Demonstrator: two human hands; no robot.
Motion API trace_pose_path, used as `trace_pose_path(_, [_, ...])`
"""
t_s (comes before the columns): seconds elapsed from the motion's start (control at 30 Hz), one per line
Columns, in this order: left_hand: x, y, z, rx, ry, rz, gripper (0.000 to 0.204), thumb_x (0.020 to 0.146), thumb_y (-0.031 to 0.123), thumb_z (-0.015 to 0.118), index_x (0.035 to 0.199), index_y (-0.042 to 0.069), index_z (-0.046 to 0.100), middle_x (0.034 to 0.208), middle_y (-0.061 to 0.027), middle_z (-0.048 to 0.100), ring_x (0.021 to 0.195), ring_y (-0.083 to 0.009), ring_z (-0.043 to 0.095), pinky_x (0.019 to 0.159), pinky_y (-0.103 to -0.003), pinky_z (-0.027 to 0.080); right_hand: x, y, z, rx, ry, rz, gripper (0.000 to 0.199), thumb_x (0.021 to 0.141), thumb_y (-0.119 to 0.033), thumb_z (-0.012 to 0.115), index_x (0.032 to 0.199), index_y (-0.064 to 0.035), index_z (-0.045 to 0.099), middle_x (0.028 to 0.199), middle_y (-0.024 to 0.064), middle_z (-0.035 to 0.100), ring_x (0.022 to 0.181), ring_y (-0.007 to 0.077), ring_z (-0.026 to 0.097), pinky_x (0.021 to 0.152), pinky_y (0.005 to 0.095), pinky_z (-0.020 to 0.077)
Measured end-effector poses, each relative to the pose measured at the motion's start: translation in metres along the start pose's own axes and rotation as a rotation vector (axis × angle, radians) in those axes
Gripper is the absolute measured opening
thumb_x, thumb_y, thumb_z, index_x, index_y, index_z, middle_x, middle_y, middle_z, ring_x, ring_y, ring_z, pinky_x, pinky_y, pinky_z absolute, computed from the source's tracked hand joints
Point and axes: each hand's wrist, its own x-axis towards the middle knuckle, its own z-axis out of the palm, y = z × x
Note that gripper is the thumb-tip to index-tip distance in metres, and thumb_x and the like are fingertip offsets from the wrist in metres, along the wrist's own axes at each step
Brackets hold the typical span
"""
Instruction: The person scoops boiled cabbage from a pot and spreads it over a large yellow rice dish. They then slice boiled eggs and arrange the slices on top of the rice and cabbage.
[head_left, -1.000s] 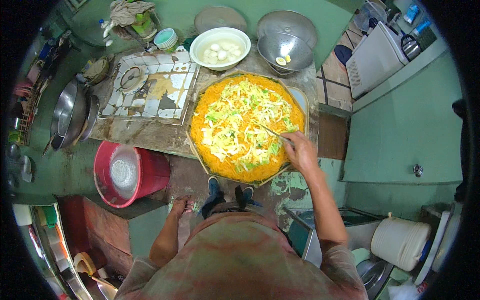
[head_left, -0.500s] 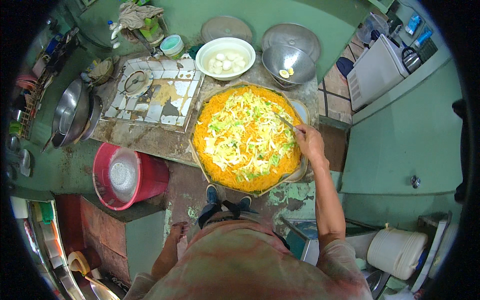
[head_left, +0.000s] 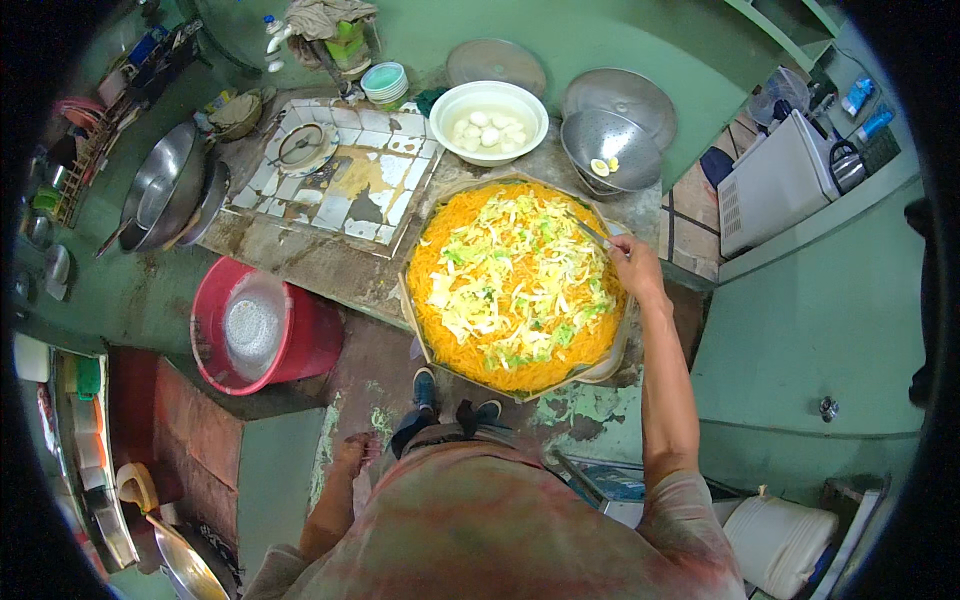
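My right hand (head_left: 638, 268) is closed around a slim metal utensil (head_left: 592, 234); whether it is a knife or a fork I cannot make out. The utensil's tip reaches over the right side of a large round tray of orange noodles (head_left: 440, 335), among shredded pale-green cabbage (head_left: 500, 290) strewn on top. The tray rests at the counter's front edge and juts out past it. Low at my left side hangs my left hand (head_left: 355, 455), apparently empty, its small blurred fingers loosely stretched out, away from the tray.
Behind the tray stand a white basin (head_left: 440, 128) of peeled eggs in water and a metal colander (head_left: 590, 135) with halved egg pieces. A tiled sink area (head_left: 400, 185) lies left. A red tub (head_left: 315, 335) stands below the counter. Metal woks (head_left: 185, 170) hang at left.
The view has shifted, so the counter things sit further right in it. My right hand still grips the utensil over the noodles' right side; my left hand stays low at my side.
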Motion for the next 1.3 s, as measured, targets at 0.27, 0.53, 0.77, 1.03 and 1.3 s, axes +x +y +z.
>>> trace_pose_path(0.27, [-0.012,-0.021,-0.017,0.096,0.032,-0.075,0.032,0.092,0.030,0.052,0.113,0.011,0.067,0.086,-0.0031,0.068,0.066,-0.0130,0.056,0.058,-0.030,0.047,-0.025,-0.061,0.000,-0.017,-0.026,-0.245,0.021,0.089,-0.018,0.060,0.107,-0.0083,0.068,0.099,0.0160,0.067,0.094,0.0335,0.064,0.082,0.0437,0.0495])
trace_pose_path(0.53, [-0.010,0.013,-0.015,-0.095,0.024,0.105,0.032,0.093,0.027,0.053,0.117,0.008,0.063,0.089,-0.0073,0.068,0.071,-0.0180,0.064,0.061,-0.032,0.054,0.018,-0.110,0.053,-0.019,-0.293,-0.453,0.021,0.087,-0.013,0.063,0.107,-0.0097,0.068,0.102,0.0130,0.067,0.092,0.0303,0.063,0.082,0.0393,0.0495])
trace_pose_path(0.77, [-0.031,-0.014,-0.015,-0.232,0.059,0.006,0.031,0.093,0.028,0.054,0.115,0.009,0.064,0.092,-0.0053,0.068,0.070,-0.0163,0.061,0.061,-0.032,0.051,0.039,-0.108,0.060,-0.083,-0.369,-0.422,0.020,0.086,-0.017,0.065,0.105,-0.0112,0.070,0.102,0.0111,0.068,0.093,0.0272,0.065,0.082,0.0372,0.0503])
trace_pose_path(1.03, [-0.030,-0.051,-0.024,0.002,0.118,-0.107,0.034,0.089,0.035,0.055,0.111,0.012,0.068,0.083,0.0011,0.062,0.060,-0.0125,0.051,0.058,-0.029,0.044,0.055,-0.116,0.072,-0.161,-0.259,-0.341,0.019,0.088,-0.020,0.061,0.103,-0.0136,0.071,0.104,0.0116,0.069,0.098,0.0311,0.064,0.081,0.0425,0.0505])
trace_pose_path(1.3, [0.013,-0.034,-0.030,-0.127,-0.014,0.044,0.038,0.090,0.036,0.055,0.118,0.013,0.064,0.093,-0.0022,0.068,0.074,-0.0137,0.060,0.062,-0.032,0.044,-0.004,-0.094,0.013,-0.102,-0.185,-0.257,0.019,0.088,-0.015,0.062,0.103,-0.0045,0.069,0.098,0.0190,0.069,0.091,0.0357,0.066,0.080,0.0419,0.0509])
